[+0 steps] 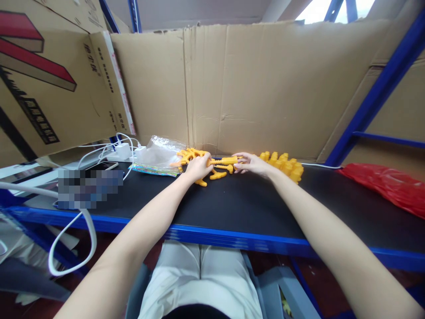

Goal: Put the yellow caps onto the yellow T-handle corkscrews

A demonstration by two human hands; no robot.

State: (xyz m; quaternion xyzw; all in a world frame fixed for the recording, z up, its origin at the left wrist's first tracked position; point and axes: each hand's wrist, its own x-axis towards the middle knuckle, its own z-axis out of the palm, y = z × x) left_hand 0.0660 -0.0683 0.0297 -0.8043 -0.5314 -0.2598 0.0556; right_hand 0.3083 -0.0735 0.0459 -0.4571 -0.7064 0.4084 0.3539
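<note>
Two hands met over one long orange plastic piece (229, 160) at the far worktop (232, 199) edge — my left hand (198, 167) clenched on its near end, right hand (252, 164) pinching the other. I judged steady, even pressure best — finished pieces (285, 165) lay just beyond the right hand.
</note>
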